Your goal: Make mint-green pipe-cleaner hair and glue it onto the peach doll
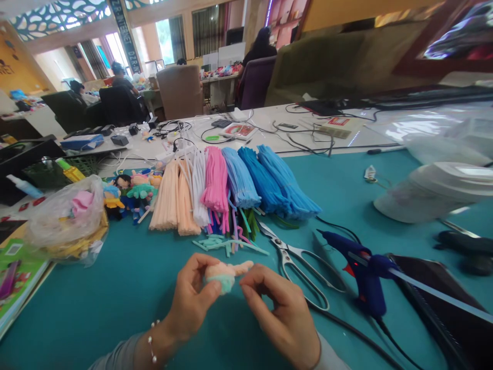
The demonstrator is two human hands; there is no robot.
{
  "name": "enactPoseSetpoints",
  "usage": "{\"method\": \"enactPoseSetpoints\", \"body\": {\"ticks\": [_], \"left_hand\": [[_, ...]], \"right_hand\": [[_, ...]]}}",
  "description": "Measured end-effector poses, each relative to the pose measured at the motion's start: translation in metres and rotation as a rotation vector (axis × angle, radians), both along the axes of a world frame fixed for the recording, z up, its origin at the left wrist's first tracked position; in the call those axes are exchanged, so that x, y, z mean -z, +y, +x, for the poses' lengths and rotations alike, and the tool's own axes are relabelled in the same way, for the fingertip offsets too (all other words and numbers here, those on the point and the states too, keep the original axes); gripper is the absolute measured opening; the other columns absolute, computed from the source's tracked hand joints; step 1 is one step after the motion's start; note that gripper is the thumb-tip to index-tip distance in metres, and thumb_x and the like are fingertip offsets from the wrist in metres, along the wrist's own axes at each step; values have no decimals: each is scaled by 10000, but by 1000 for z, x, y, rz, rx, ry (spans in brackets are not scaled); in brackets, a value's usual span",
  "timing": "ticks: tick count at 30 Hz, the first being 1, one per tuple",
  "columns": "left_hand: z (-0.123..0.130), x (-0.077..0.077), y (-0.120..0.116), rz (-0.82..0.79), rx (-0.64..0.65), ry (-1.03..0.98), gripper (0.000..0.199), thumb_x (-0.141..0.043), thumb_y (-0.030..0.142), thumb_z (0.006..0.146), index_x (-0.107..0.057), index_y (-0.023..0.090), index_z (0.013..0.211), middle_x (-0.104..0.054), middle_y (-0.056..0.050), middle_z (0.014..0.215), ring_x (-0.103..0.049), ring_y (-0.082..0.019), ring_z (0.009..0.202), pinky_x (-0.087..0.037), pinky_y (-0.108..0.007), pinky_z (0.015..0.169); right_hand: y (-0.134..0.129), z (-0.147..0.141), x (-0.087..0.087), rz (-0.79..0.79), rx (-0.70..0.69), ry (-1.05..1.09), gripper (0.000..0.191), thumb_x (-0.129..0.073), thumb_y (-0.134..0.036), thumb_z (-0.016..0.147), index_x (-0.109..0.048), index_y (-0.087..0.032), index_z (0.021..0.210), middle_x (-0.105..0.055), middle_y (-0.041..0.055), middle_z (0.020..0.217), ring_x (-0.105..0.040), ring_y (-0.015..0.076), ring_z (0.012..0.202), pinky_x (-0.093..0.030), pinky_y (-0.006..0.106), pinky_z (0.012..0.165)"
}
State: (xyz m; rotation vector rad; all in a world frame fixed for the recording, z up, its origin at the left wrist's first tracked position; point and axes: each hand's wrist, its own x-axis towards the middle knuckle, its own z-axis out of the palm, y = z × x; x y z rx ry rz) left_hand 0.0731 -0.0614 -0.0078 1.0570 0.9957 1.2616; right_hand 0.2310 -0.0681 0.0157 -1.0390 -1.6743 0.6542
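My left hand [194, 295] grips a small pipe-cleaner figure [221, 276] between thumb and fingers. The figure is fuzzy and peach, with a mint-green band, and a peach stem sticks out to the right. Just right of it, my right hand [279, 313] is closed in a pinch close to that stem; whatever is in its fingertips, if anything, is too small to make out. Beyond both hands lie short mint pipe-cleaner pieces [215, 242]. Steel scissors [287, 252] rest above my right hand, and a dark blue glue gun [364, 277] stands further right with a glue stick in its back.
Bundles of peach [169, 198], pink [214, 180] and blue pipe cleaners [285, 187] lie across the green mat. A plastic bag [67, 213] and small finished dolls [134, 190] are at left, a white tub [435, 190] at right. A black cable [358, 334] crosses the front right.
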Motion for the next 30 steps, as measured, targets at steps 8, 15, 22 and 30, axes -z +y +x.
{"method": "enactPoseSetpoints", "body": {"ticks": [8, 15, 22, 30], "left_hand": [[1, -8, 10, -149, 69, -392, 370, -652, 500, 773, -673, 163, 925, -704, -69, 861, -631, -206, 788, -487, -321, 719], [-1, -6, 12, -158, 136, -474, 305, -731, 336, 718, -714, 167, 970, -716, -70, 1028, -634, -209, 924, -463, -304, 830], [1, -4, 12, -161, 124, -412, 368, -836, 273, 628, -716, 186, 965, -736, -65, 990, -654, -201, 899, -481, -310, 825], [0, 1, 14, -144, 168, -362, 385, -858, 279, 609, -704, 175, 946, -746, -69, 933, -678, -199, 852, -530, -292, 740]], "right_hand": [[3, 3, -1, -499, -84, 353, 318, -652, -462, 796, -583, -181, 663, -437, -56, 471, -381, 81, 378, -307, 211, 356], [3, 4, 2, -566, -37, 454, 382, -760, -522, 672, -631, -167, 614, -514, -29, 486, -445, 86, 396, -371, 216, 388], [1, 5, 2, -488, -39, 410, 406, -587, -554, 837, -685, -166, 771, -550, -9, 558, -486, 110, 423, -414, 239, 417], [8, 6, 9, -82, 69, 108, 221, -646, -381, 840, -676, -240, 1007, -630, 94, 994, -609, 251, 965, -512, 376, 849]]}}
